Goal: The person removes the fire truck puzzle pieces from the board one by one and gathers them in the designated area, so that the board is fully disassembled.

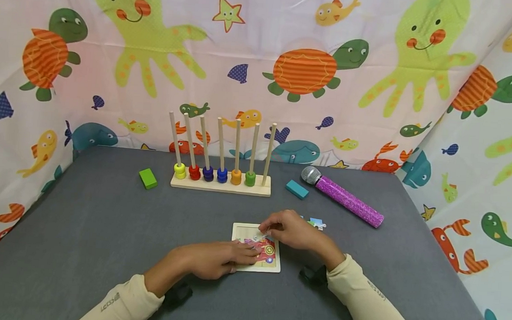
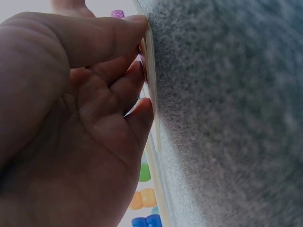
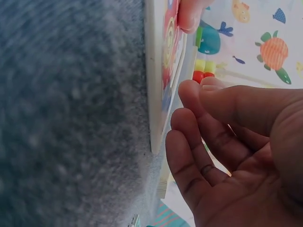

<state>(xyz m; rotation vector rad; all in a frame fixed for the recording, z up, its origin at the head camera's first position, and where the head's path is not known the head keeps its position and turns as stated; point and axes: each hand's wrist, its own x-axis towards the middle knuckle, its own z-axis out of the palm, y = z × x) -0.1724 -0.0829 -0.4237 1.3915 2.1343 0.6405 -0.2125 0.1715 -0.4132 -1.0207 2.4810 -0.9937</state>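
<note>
A white-edged puzzle piece (image 1: 258,238), likely light, stiff and best pinched by its edges, is seen over a wooden tray (image 1: 245,231) on the desk (image 1: 80,227). The tray is steadied by the left hand (image 1: 214,260), fingers outstretched; whether anything is gripped by the right hand's (image 1: 293,229) bunched fingertips cannot be told.

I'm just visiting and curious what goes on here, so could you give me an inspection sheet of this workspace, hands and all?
Surface: dark grey table.
Job's things: puzzle tray, partly hidden; loose puzzle pieces to its right.
Clutter: peg stand with coloured rings, green block, blue block, purple microphone.
Hands: left hand rests on the tray; right hand is over its far right corner, grip unclear.
Cables: nothing seen.
Surroundings: sea-animal cloth behind and at both sides.
</note>
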